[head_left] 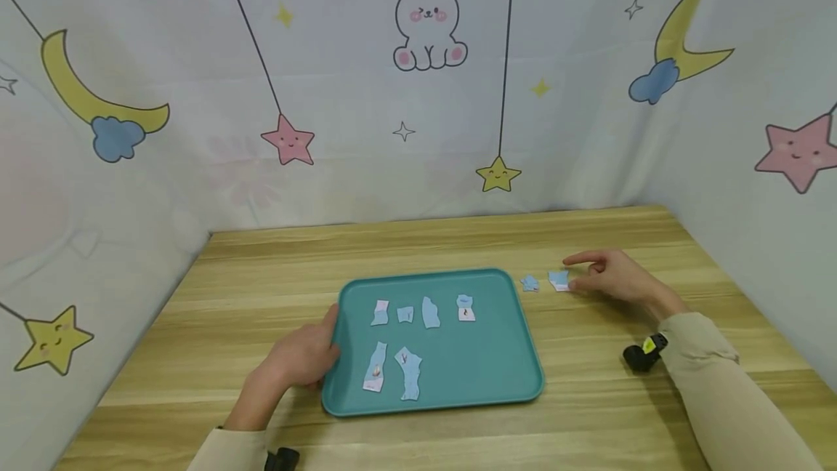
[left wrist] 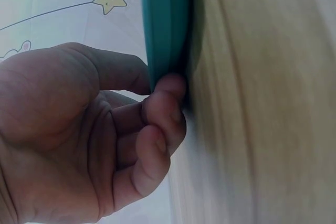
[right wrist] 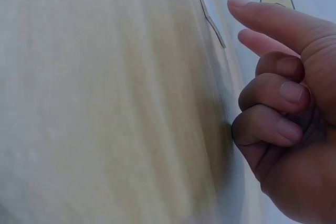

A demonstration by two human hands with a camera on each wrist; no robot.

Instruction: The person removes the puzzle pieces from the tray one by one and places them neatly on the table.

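Gripping the left rim of a teal tray (head_left: 480, 355) with the left hand (head_left: 304, 355), fingers curled at the edge. Holding nothing visible in the right hand (head_left: 617, 278), with thumb and forefinger parted beside a four-sided puzzle piece (head_left: 559, 280); unclear whether touching. Just left of that, beyond the tray's right rim, a small jagged piece (head_left: 530, 283). Inside the tray, four upper pieces (head_left: 431, 312) and two longer pieces (head_left: 410, 373), with more room rightward of the lower pair. Between far rim and back edge, a strip of wooden tabletop (head_left: 418, 244).
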